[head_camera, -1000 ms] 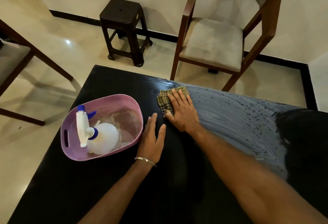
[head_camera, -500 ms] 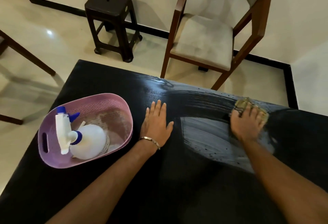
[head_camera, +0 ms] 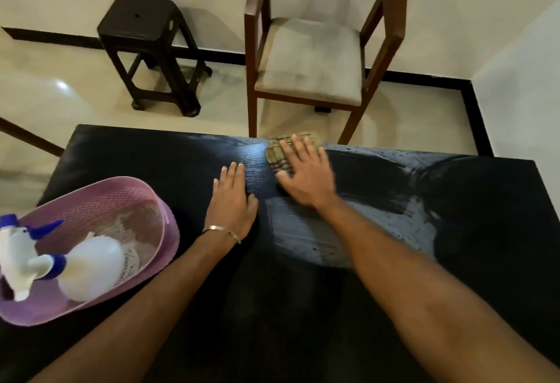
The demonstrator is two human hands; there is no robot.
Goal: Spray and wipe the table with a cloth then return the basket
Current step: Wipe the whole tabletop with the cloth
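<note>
1 basket (head_camera: 163, 216) – 1 bottle (head_camera: 91, 264) – 1 cloth (head_camera: 277, 155)

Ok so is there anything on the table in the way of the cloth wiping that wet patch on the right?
Nothing visible. The right hand presses the cloth near the table far edge; the wet patch lies bare. The left hand and basket sit off to the left.

I see a black table (head_camera: 169, 152), wet streaks to its right. My right hand (head_camera: 306, 176) presses a checked cloth (head_camera: 277, 152) flat at the far edge. My left hand (head_camera: 231, 200) lies flat beside it. A pink basket (head_camera: 165, 231) holds a spray bottle (head_camera: 91, 267).
</note>
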